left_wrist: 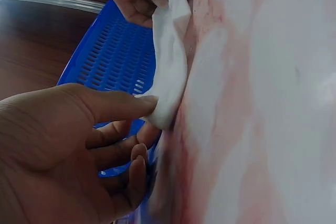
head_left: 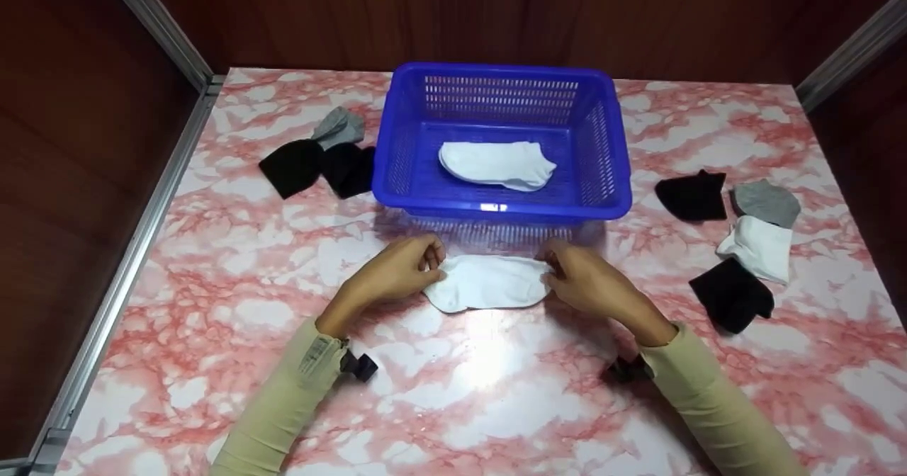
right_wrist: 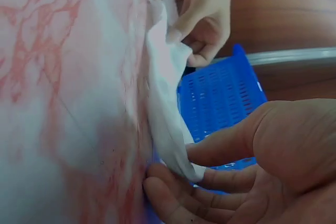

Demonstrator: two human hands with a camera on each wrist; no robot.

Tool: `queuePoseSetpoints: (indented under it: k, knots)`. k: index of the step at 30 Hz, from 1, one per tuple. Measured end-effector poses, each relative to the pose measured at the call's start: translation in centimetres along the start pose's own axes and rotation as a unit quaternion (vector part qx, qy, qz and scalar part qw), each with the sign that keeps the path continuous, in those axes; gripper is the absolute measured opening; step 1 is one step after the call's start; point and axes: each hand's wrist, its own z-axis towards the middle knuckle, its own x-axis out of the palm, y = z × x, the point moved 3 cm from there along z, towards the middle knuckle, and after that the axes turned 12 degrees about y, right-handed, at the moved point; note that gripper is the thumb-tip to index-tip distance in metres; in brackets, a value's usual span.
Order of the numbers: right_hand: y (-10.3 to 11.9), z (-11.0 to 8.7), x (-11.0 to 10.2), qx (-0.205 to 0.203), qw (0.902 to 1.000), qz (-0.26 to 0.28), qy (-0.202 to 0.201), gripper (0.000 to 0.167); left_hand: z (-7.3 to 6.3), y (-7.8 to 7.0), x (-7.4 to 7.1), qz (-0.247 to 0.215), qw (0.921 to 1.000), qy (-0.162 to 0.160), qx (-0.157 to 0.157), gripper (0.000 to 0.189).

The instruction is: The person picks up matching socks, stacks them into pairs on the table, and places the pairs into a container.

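Observation:
A white ankle sock [head_left: 492, 282] is stretched sideways between both hands, just in front of the blue basket [head_left: 499, 212]. My left hand [head_left: 400, 269] pinches its left end between thumb and fingers; in the left wrist view the thumb [left_wrist: 126, 106] presses on the fabric. The other end is pinched by my right hand [head_left: 584, 278], whose thumb [right_wrist: 220, 148] lies against the sock in the right wrist view. Inside the basket lies white folded sockwear [head_left: 496, 164], flat on the bottom.
Left of the basket lie a grey sock [head_left: 340, 127] and two black ones [head_left: 292, 168]. To its right are a black sock [head_left: 691, 196], a grey sock [head_left: 767, 203], a white sock [head_left: 759, 248] and another black sock [head_left: 733, 295]. Brown panels [head_left: 496, 15] border the marbled tabletop [head_left: 439, 419].

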Motion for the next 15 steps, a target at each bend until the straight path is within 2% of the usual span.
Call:
queuePoseSetpoints:
  k: [5, 7, 11, 15]
  knots:
    - [-0.06, -0.33, -0.55, -0.024, 0.9996, 0.011, -0.006, 0.026, -0.12, -0.08, -0.19, -0.035, 0.9985, -0.039, 0.017, 0.034]
    - [-0.13, -0.43, -0.77, -0.027, 0.9995, 0.011, -0.012, 0.025, 0.0, -0.19, -0.16, -0.039, 0.9979, -0.045, 0.026, 0.033]
    - [-0.18, -0.43, -0.63, -0.014, 0.9998, -0.003, -0.013, 0.019, 0.3, -0.34, 0.21, -0.007, 0.9986, -0.033, 0.039, 0.024]
    - [0.43, -0.42, -0.23, -0.015, 0.997, -0.06, -0.047, 0.013, 0.18, -0.66, 0.58, 0.067, 0.9969, -0.027, 0.03, 0.019]
